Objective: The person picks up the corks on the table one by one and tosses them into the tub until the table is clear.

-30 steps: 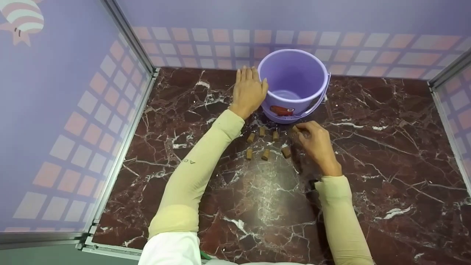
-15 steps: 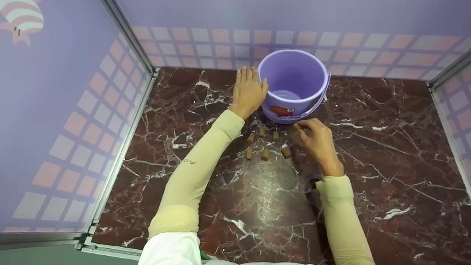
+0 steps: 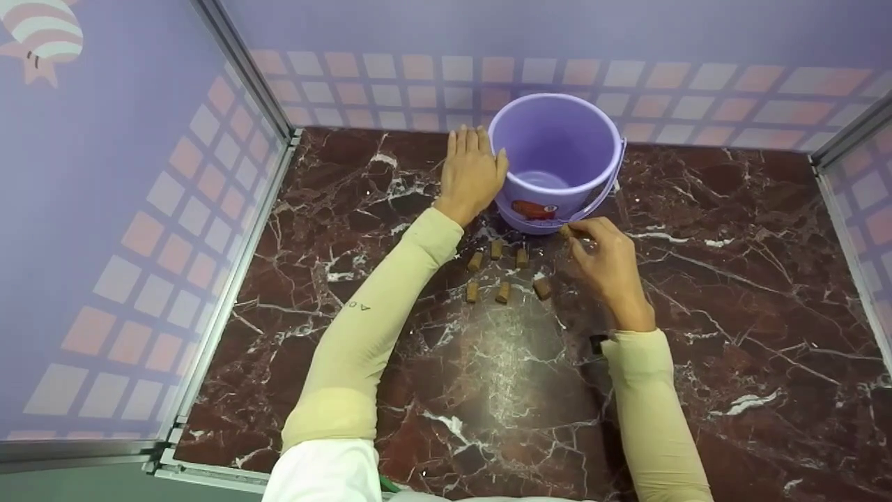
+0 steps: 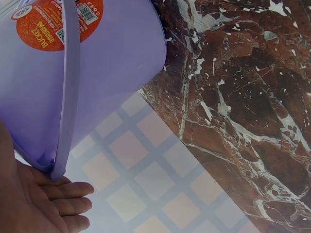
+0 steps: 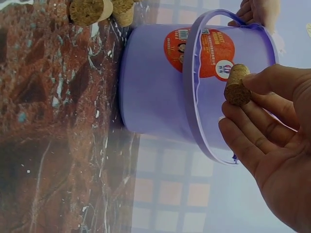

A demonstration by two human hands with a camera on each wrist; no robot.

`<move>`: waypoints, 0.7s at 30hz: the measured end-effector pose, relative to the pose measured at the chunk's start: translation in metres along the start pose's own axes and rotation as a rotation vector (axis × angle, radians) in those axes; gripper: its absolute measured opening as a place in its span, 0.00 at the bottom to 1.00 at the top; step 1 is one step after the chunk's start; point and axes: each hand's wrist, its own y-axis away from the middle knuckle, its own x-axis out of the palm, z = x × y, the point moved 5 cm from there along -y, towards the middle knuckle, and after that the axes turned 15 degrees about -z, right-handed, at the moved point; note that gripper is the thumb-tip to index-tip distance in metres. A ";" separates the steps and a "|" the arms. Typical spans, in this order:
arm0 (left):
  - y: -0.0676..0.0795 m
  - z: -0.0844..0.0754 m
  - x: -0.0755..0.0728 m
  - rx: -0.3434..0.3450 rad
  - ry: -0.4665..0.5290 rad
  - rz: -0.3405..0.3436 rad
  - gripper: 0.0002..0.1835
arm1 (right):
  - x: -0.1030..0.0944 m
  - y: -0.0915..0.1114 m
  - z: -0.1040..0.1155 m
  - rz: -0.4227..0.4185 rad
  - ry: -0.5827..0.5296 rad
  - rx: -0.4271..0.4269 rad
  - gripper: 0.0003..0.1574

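A purple bucket (image 3: 554,143) with a red label stands upright, its handle (image 5: 194,73) hanging down at the front right. My left hand (image 3: 471,171) rests against the bucket's left rim with straight fingers, which also show in the left wrist view beside the handle's end (image 4: 58,172). Between thumb and fingers my right hand (image 3: 608,268) pinches a cork stopper (image 5: 238,85), in front of the bucket and apart from the table. Several more corks lie or stand on the table before the bucket, among them one cork (image 3: 503,292) and another cork (image 3: 541,288).
The dark red marbled table (image 3: 732,314) has white veins. Purple panels with pink and white squares (image 3: 418,77) stand behind the bucket and along both sides. A metal rail (image 3: 237,272) borders the left edge.
My right hand, with the cork in its pinch, has risen slightly and shifted a little to the right. The left hand, the bucket and the other corks stay where they were.
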 end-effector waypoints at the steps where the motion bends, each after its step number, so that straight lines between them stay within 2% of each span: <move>1: 0.000 0.000 0.000 0.000 -0.001 0.004 0.36 | -0.001 -0.001 0.000 -0.003 0.001 -0.004 0.12; 21: 0.000 -0.001 0.002 -0.008 -0.021 0.041 0.37 | -0.008 -0.018 0.006 -0.026 0.007 -0.012 0.11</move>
